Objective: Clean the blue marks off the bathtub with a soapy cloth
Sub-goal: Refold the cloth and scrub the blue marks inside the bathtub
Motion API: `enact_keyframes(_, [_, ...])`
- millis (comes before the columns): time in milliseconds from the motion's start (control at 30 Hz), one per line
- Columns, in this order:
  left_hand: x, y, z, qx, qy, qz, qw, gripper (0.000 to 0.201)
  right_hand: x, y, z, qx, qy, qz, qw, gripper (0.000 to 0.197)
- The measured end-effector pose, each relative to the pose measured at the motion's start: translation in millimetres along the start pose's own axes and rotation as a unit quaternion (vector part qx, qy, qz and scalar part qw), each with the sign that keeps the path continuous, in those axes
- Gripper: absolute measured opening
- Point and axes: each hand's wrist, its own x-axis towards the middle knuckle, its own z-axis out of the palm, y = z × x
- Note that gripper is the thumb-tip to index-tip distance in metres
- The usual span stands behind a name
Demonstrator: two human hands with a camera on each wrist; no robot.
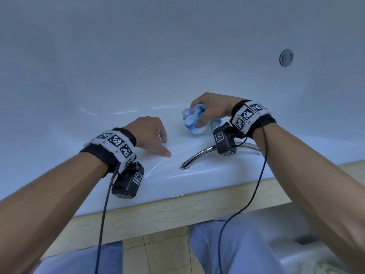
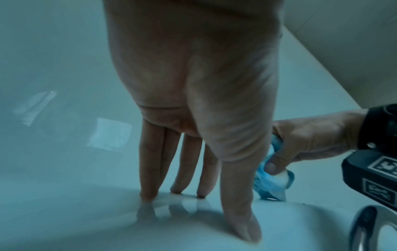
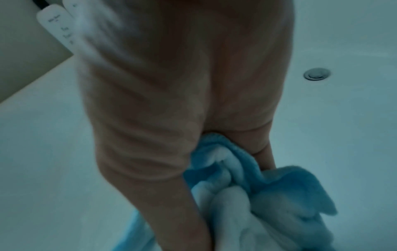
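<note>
While right hand (image 1: 212,107) clutches blue-stained cloth (image 1: 194,120) on bathtub (image 1: 138,76) near rim, left hand (image 1: 150,133) braces, fingers spread; no marks visible; wiping seems nearly finished.

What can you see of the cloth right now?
The cloth is a soft, fluffy rag, white and stained blue in patches, bunched into a wad. The right hand grips it from above, thumb pressing its near side, and holds it on the white bathtub ledge, just beyond the chrome grab handle.
</note>
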Motion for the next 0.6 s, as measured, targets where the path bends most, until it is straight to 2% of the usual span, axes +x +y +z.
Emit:
enact_keyframes(100, [-6.2, -16.4, -2.0, -0.068, 0.007, 0.008, 0.998, 0.014, -7.7, -5.6, 6.5, 0.009, -0.057, 0.012, 0.998, 0.025])
enact_keyframes(167, [-13.2, -32.3, -3.3, -0.093, 0.001, 0.0, 0.996, 0.018, -13.1, -16.0, 14.4, -0.033, -0.072, 0.02, 0.997, 0.023])
enact_keyframes(233, [-22.1, -50.9, -3.5, -0.079, 0.003, -0.027, 0.996, 0.027, -16.5, -32.2, 26.9, -0.06, -0.054, 0.018, 0.997, 0.022])
enact_keyframes(333, [-43.1, -80.4, -1.3, -0.042, 0.03, -0.07, 0.996, 0.035, -16.8, -65.5, 55.4, -0.029, -0.04, -0.028, 0.998, 0.021])
enact_keyframes(533, [-100.0, -125.4, 8.8, -0.035, 0.05, -0.13, 0.99, 0.033, -11.3, -161.5, 130.6, -0.047, -0.051, -0.131, 0.989, 0.025])
enact_keyframes(600, [-117.0, -139.6, 13.1, -0.036, 0.056, -0.143, 0.987, 0.021, -6.8, -189.3, 162.5, -0.05, -0.028, -0.161, 0.985, 0.024])
